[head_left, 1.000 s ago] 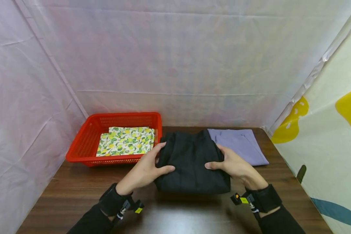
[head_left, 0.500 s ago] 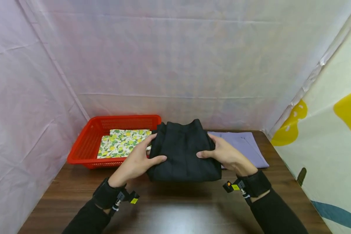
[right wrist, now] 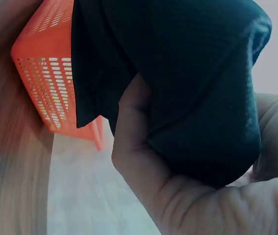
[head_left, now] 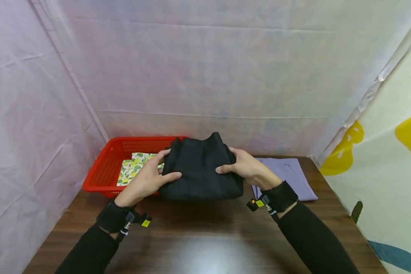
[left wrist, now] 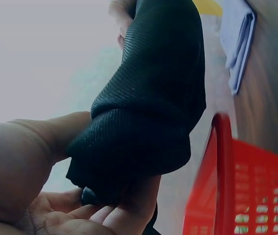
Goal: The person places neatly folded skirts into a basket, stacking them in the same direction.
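Observation:
A folded black garment (head_left: 200, 171) is held up above the table between both hands. My left hand (head_left: 145, 179) grips its left side, thumb on the near face and the other fingers behind or beneath. On the opposite side my right hand (head_left: 248, 167) holds it the same way; in the right wrist view its fingers (right wrist: 134, 122) curl against the dark ribbed cloth (right wrist: 197, 98). Just behind and left of the garment stands a red plastic basket (head_left: 101, 188). Inside lies a folded cloth with a lemon print (head_left: 126, 171), partly hidden by the left hand and the garment.
A folded lavender cloth (head_left: 287, 177) lies at the back right of the brown wooden table (head_left: 191, 236). White fabric walls (head_left: 205, 76) enclose the table at the back and sides. The right wall bears yellow and blue shapes.
Both hands have carried the black garment leftward and slightly up, toward the basket. It now hides more of the basket's right side and uncovers more of the lavender cloth.

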Demonstrator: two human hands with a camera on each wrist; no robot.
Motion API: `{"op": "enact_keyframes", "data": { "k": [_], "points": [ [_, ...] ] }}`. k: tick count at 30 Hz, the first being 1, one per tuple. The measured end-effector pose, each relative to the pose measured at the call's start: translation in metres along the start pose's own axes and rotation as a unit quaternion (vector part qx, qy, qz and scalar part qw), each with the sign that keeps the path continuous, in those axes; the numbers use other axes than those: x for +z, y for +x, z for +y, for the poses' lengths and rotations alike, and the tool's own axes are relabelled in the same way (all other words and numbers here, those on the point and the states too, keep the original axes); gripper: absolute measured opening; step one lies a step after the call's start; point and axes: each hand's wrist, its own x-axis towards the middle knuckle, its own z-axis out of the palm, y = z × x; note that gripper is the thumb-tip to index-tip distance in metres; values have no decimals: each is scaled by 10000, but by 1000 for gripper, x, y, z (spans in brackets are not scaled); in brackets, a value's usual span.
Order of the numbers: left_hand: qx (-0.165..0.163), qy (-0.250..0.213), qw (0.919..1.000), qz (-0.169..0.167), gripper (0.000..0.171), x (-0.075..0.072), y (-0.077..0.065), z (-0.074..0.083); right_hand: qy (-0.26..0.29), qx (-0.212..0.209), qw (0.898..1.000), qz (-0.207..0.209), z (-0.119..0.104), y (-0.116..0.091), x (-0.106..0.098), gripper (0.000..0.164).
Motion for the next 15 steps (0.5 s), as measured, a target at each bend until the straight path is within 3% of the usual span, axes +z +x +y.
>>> {"op": "enact_keyframes", "data": {
  "k": [5, 11, 15],
  "points": [
    [-176, 65, 9998, 80, 99, -16, 2, -1, 172, 52, 9998, -117, -13, 16, 5, 92],
    [-170, 143, 9996, 193, 99, -31, 4, -7, 237, 45, 9994, -243, -23, 36, 11, 98],
    [-208, 387, 9986, 298, 96, -43, 6, -12, 448, 71, 9984, -346, -29, 51, 19, 92]
  ]
}}
